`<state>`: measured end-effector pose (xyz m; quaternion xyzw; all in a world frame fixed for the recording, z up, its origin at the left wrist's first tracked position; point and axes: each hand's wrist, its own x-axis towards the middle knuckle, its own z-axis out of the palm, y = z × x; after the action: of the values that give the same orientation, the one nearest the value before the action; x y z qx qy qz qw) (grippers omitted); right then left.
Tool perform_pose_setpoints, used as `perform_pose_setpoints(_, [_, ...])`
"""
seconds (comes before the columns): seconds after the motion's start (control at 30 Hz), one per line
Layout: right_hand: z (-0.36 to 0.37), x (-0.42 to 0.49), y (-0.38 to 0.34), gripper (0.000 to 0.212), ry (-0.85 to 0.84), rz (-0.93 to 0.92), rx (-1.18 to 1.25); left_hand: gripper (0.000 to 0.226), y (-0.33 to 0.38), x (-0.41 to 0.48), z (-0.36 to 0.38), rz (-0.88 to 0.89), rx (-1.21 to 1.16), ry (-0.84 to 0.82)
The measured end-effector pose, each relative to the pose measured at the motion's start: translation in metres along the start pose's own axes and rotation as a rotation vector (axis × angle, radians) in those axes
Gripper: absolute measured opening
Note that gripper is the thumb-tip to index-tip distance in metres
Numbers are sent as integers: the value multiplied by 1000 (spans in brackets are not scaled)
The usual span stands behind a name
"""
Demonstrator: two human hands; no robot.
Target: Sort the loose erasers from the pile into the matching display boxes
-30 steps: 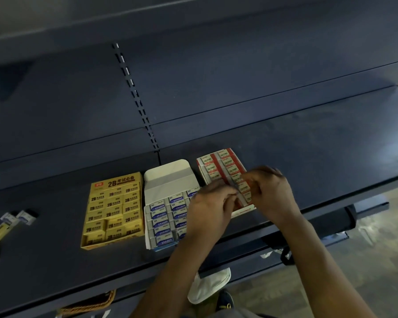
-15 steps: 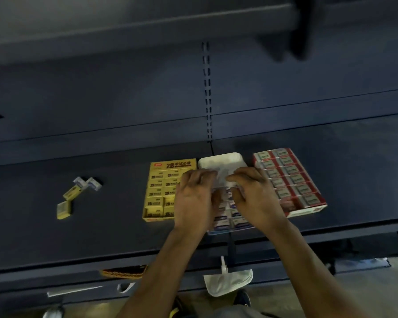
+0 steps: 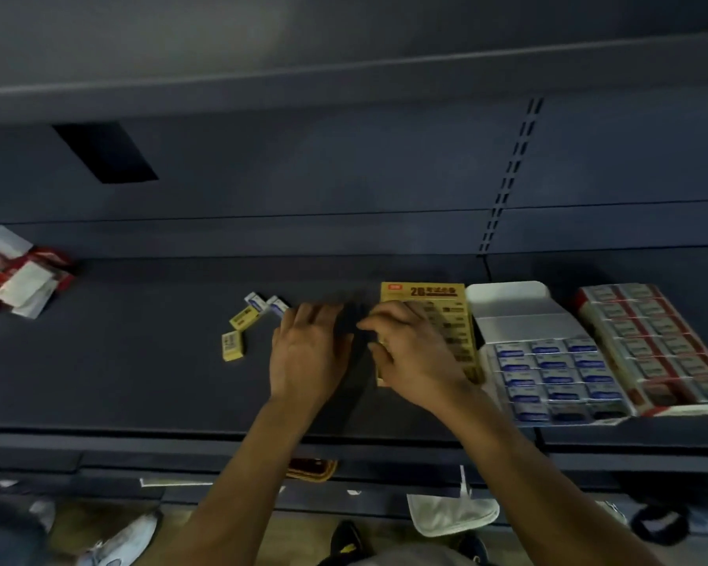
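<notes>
A small pile of loose erasers lies on the dark shelf: two yellow ones [image 3: 245, 319] [image 3: 233, 345] and two blue-and-white ones [image 3: 256, 301] [image 3: 278, 306]. My left hand [image 3: 308, 355] hovers flat just right of them, fingers straight, holding nothing. My right hand [image 3: 413, 355] lies over the left part of the yellow display box [image 3: 450, 316], fingers loosely bent; nothing shows in its grasp. To the right stand the blue-and-white display box [image 3: 556, 367] with its white lid folded back and the red display box [image 3: 654, 345].
Torn red-and-white packaging [image 3: 15, 271] lies at the far left of the shelf. The shelf's front edge [image 3: 180, 437] runs below my hands. On the floor beneath are a white cloth [image 3: 452, 512], a shoe and small scraps.
The view has swung left. Both hands left the blue-and-white box and moved left; the right now lies over the yellow box, the left is near the loose erasers.
</notes>
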<state>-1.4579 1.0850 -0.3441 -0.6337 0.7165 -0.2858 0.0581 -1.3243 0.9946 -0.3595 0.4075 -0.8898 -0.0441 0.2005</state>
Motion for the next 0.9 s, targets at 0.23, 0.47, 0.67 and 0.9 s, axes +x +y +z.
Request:
perform_pose_setpoints(0.23, [51,52,-38,41,-233,20,-23,30,-80,5,-5,-166,54,-39])
perform_pose_setpoints(0.47, [94,93,-53,27,-165,146,-65,35,-127,19,-3,-354,94,-190])
perform_pose_setpoints(0.67, [111,111,-64,30,-142,212,-127,27,-135,23,-1,-369,-23,-163])
perform_pose_setpoints(0.9, [104,114,-59,11,-153,251,-127,26,-143,21,-6,-372,-181,-183])
